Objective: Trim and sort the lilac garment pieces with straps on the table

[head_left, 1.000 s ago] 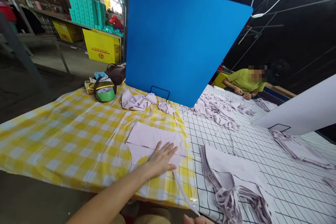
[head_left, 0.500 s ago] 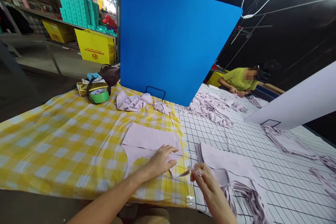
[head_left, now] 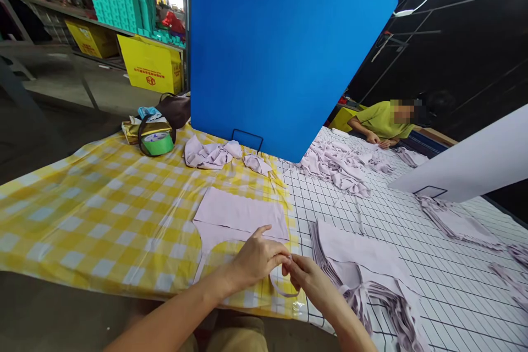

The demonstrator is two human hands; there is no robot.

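Note:
A pale lilac garment piece [head_left: 237, 212] lies flat on the yellow checked cloth in front of me, its upper part a double layer with a straight lower edge. From its right side a narrow fabric strap [head_left: 284, 292] curves down in a loop and runs up to my hands. My left hand [head_left: 262, 256], over the garment's lower right, has its fingertips pinched at the strap's end. My right hand [head_left: 307, 280] meets it there, thumb and fingers closed on the same strap. Fingers hide the exact end.
A stack of similar lilac pieces [head_left: 363, 247] lies to the right on white gridded cloth [head_left: 412, 247]. Crumpled lilac fabric [head_left: 210, 154] and green tape [head_left: 159, 144] sit farther back. A blue panel [head_left: 284, 60] stands upright behind; a person in yellow-green [head_left: 381, 120] works at the far right.
My left hand has gone from lying spread on the garment to pinching at the strap. My right hand has moved left with the strap, and the hands now touch.

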